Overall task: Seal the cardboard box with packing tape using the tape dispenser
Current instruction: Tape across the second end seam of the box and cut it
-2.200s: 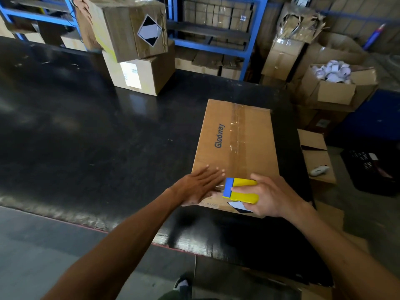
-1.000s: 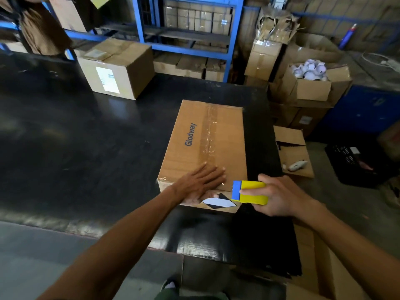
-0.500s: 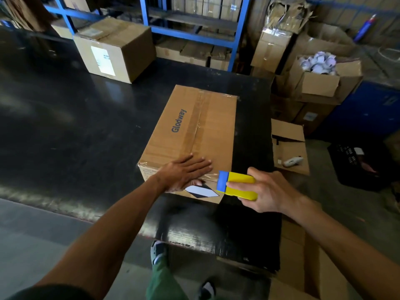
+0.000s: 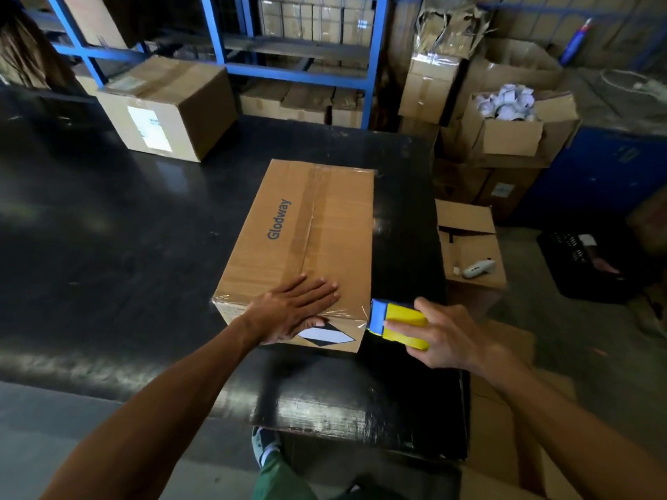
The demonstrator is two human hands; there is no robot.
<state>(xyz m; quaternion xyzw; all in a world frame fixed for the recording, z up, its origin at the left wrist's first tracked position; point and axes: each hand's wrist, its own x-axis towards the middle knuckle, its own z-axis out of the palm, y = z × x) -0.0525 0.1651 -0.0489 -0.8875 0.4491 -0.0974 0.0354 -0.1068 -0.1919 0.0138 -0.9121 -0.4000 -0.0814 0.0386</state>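
Note:
A brown "Glodway" cardboard box (image 4: 310, 232) lies on the black table (image 4: 119, 247), its top seam covered by a strip of clear tape. My left hand (image 4: 292, 310) presses flat on the box's near top edge, fingers spread, thumb over the front face. My right hand (image 4: 438, 333) grips a yellow and blue tape dispenser (image 4: 395, 323) at the box's near right corner. Its blue end touches the corner, where clear tape wrinkles across the near edge. A black and white diamond label (image 4: 325, 335) shows on the front face.
Another sealed box (image 4: 169, 110) stands at the table's far left. Right of the table are an open carton (image 4: 469, 247) holding a white tool (image 4: 476, 270), stacked cartons, one filled with white items (image 4: 505, 102), and a black crate (image 4: 584, 261). Blue shelving (image 4: 299, 74) stands behind.
The dispenser has moved from the middle of the box's near edge rightward to the near right corner. My left hand stays pressed on the near edge. The box has turned slightly.

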